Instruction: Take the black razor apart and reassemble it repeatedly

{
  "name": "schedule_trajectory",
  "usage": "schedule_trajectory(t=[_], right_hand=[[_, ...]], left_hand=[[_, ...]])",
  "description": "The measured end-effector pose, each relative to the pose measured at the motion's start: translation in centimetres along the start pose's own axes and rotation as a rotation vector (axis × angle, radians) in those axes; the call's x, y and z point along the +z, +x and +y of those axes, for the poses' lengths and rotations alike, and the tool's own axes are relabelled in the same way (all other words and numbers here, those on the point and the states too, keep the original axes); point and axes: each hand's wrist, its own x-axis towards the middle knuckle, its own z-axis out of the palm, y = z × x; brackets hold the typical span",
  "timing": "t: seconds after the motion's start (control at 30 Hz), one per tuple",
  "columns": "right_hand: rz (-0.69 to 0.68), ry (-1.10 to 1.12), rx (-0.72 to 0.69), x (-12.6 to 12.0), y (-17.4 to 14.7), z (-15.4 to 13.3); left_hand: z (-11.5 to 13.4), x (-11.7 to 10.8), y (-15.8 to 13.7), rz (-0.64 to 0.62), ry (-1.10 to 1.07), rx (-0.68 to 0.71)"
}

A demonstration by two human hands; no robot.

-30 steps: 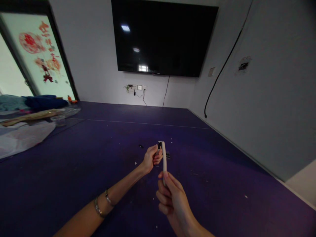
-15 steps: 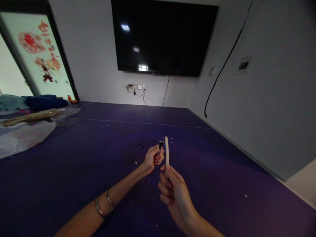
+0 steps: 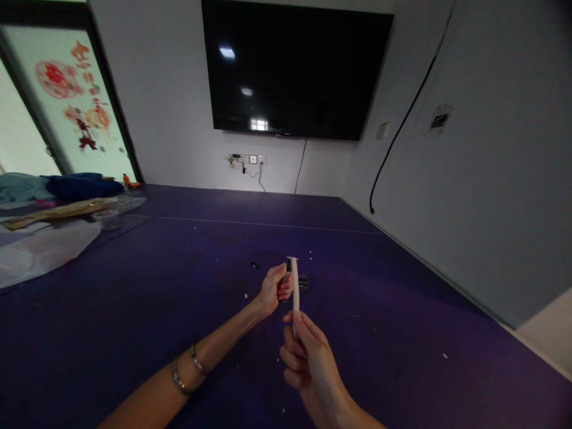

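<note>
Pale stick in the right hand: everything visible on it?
The pale stick is slim, off-white and plain, slightly curved; its material is unclear. It looks whole and points away from the person, its near end pinched in the right hand. Its far end overlaps the head of a dark tool in the left hand; contact there can't be confirmed.
</note>
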Motion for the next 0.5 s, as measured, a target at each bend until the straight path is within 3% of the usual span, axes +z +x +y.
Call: schedule_trajectory(t=[0.1,0.23,0.37,0.5], right_hand=[[-0.047,-0.06,-0.027,0.0,-0.4,-0.4],[-0.129,-0.268,-0.295,-0.3,0.4,-4.2],[-0.084,-0.656,-0.497,-2.2,2.3,-9.7],[-0.01,-1.128,-0.54,-4.5,3.3,-13.2]], left_hand=[[0.2,-0.5,0.2,-0.025,-0.008,0.049],[0.6,-1.0,0.3,-0.117,0.021,0.07],[1.6,-1.0,0.1,-0.237,0.104,0.042],[2.8,-0.9,0.0,-0.306,0.164,0.019]])
